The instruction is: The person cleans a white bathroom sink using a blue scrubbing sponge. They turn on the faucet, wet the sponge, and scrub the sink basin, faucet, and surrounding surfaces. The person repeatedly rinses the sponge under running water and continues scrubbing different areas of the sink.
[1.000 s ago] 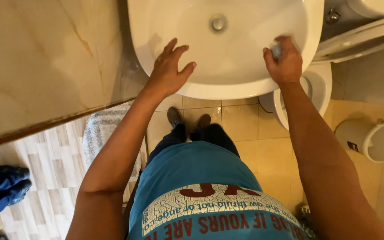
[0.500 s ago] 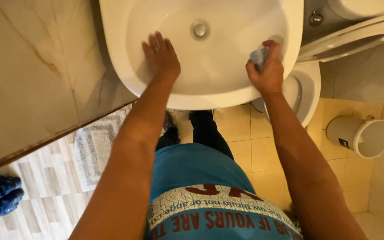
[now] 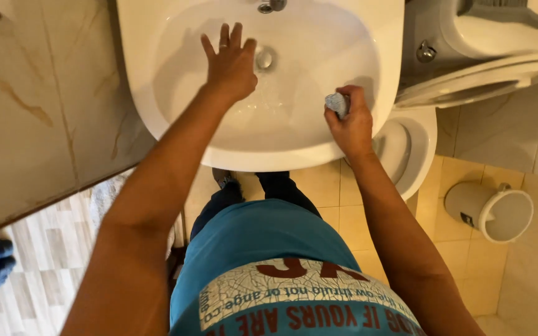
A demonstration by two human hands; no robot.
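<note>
The right hand (image 3: 351,127) is closed around a small crumpled blue-grey cloth (image 3: 336,103), gripping it in a fist at the near right part of the white washbasin (image 3: 157,93). Only a small wad of the cloth shows, sticking out of the top of the fist between thumb and forefinger, so it sits at the far end of the hand, towards the basin's back. The visible piece is too bunched to give a clear long axis; it points roughly away from the person and a little towards the basin's middle. The fist rests against the inner slope of the basin, just inside its front rim.

The left hand (image 3: 230,62) is open, fingers spread and palm down, over the bowl of the basin just left of the metal drain (image 3: 264,58). Whether the palm presses on the porcelain or hovers just above it cannot be told. The two hands are well apart, with the drain between them.

At the basin's back edge a chrome tap (image 3: 271,5) juts in. Right of the basin stands a white toilet (image 3: 468,74) with its seat raised, and beyond that, on the tiled floor, a white waste bin (image 3: 492,210). Left of the basin runs a beige marble wall (image 3: 32,112).
</note>
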